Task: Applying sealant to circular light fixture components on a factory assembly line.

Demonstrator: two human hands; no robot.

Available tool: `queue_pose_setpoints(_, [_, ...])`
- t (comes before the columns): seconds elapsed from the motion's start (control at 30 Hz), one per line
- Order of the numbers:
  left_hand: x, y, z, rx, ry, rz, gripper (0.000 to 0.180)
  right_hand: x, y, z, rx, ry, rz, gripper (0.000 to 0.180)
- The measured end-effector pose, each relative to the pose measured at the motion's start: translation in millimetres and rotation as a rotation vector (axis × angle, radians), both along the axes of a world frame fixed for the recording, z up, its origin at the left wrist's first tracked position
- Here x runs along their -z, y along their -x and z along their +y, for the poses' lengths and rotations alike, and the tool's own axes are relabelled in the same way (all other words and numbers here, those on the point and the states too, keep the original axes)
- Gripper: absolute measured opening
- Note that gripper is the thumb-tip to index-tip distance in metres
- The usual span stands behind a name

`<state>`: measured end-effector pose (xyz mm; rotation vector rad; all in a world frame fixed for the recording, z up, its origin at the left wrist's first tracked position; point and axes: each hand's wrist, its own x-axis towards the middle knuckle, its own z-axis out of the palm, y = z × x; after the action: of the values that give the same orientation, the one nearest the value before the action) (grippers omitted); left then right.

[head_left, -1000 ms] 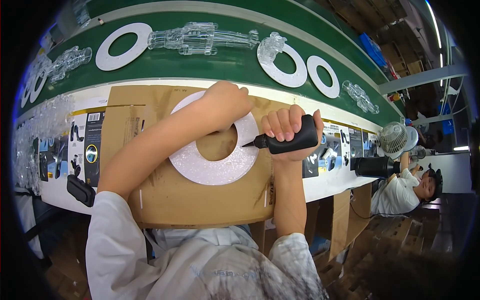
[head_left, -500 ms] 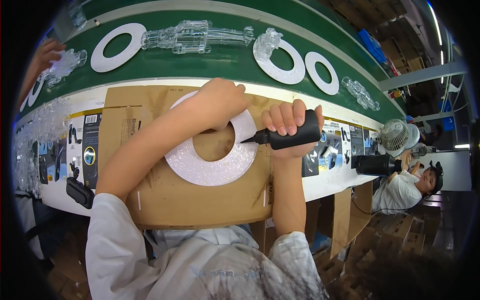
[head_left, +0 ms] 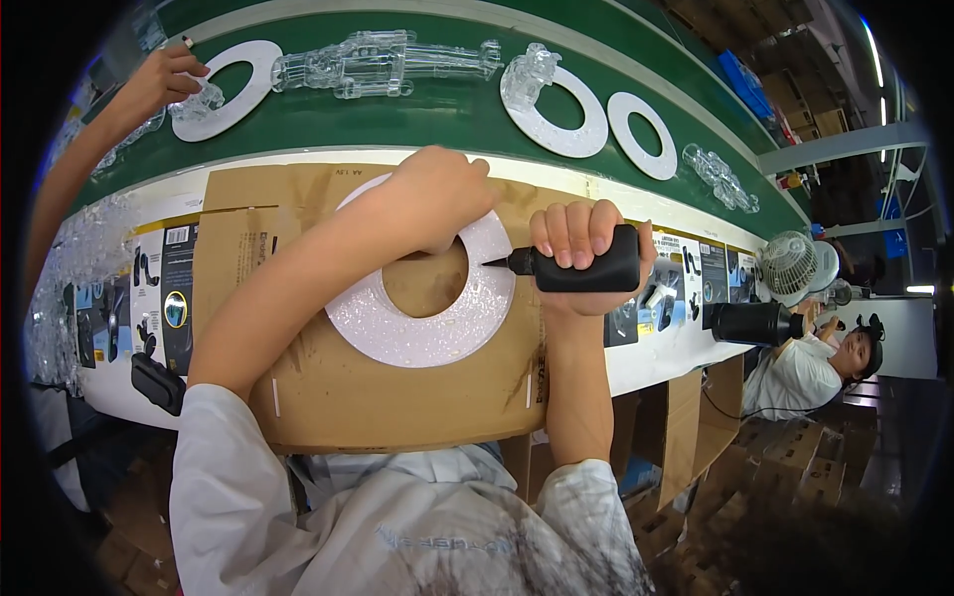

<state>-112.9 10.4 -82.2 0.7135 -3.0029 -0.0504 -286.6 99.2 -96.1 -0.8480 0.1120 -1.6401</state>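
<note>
Two hands, right hand (head_left: 581, 243) gripping black bottle (head_left: 581, 270), left hand (head_left: 437, 199) on white ring (head_left: 417, 323)

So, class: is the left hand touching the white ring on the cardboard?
Touching. The head view shows the left hand pressed flat on the ring's upper edge, no gap between them.

Bare cardboard (head_left: 397, 397) below ring (head_left: 417, 333)

Long green conveyor belt (head_left: 417, 114), white workbench edge (head_left: 656, 358), stacked cardboard boxes (head_left: 795, 457), ceiling strip light (head_left: 873, 40).
</note>
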Motion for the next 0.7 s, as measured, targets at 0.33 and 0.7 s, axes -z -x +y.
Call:
queue_pose_setpoints(0.33, [-5.6, -1.6, 2.8, 0.0, -0.001, 0.002, 0.033, -0.5, -4.0, 1.8, 0.022, -0.004, 0.024, 0.047])
queue_pose_setpoints(0.7, [1.0, -0.8, 0.4, -0.006, -0.006, -0.006, 0.034, 1.2, -3.9, 0.9, 0.037, 0.004, 0.038, 0.047])
